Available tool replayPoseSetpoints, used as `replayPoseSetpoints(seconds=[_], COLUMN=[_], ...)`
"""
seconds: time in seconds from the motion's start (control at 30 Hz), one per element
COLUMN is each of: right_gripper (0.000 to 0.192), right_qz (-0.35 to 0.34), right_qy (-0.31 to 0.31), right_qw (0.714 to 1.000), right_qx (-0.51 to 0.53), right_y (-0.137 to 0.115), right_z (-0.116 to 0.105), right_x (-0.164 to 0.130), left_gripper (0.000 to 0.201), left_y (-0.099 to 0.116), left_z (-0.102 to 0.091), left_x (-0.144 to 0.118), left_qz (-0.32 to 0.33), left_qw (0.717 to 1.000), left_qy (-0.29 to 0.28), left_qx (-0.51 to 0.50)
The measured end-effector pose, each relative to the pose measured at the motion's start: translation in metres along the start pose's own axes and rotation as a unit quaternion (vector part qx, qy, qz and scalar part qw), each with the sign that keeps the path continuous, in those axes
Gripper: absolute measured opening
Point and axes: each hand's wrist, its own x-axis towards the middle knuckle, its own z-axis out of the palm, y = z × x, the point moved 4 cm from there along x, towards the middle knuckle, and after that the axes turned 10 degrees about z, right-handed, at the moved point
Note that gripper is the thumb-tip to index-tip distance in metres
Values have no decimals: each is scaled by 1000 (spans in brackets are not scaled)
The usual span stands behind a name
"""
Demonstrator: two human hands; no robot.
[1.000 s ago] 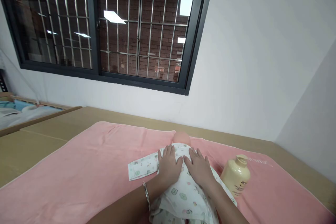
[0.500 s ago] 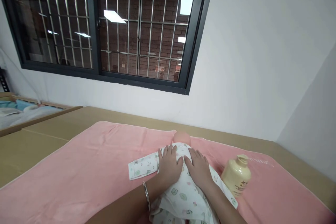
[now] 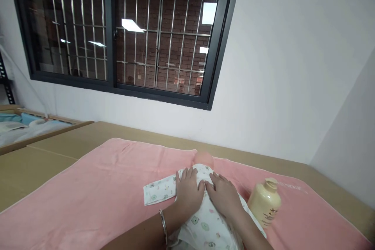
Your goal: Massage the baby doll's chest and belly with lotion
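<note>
Head view. My left hand (image 3: 187,188) and right hand (image 3: 225,196) lie flat, side by side, on the doll (image 3: 205,211), which rests face down in a white printed garment (image 3: 205,224) on the pink towel (image 3: 96,187). The fingers (image 3: 184,175) of both hands are extended and slightly spread, pressing on the cloth and gripping nothing; the doll's torso lies directly under the palms, its head (image 3: 203,159) just beyond the fingertips. I see one sleeve (image 3: 158,193) projecting left of my left hand. A cream lotion bottle (image 3: 264,202) stands just beside my right hand.
</note>
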Motion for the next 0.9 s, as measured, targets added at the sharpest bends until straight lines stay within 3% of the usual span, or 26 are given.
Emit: replayPoseSetpoints(seconds=[0.1,0.2,0.33,0.47,0.57,0.7,0.9], right_gripper=[60,62,56,53,57,65,53], right_qz=[22,24,8,13,28,22,-17], right_qy=[-26,-33,-7,19,-5,-31,10], right_qw=[999,999,1000,999,999,999,999], right_qx=[30,33,-15,-44,-18,21,-29], right_y=[11,13,0,-7,0,10,-6], right_z=[8,13,7,-1,4,10,-4], right_x=[11,14,1,-6,2,12,-4], left_gripper=[54,52,45,43,48,53,49], left_y=[-3,-3,-1,-4,-6,-4,-2], left_z=[4,5,1,2,5,5,2], left_x=[4,7,2,-1,2,6,0], left_qz=[-18,34,86,42,10,45,91], left_qw=[999,998,996,998,999,997,994], left_qy=[-29,-40,-8,22,-4,-29,-4], left_qx=[-1,-23,-39,-33,-40,-51,-58])
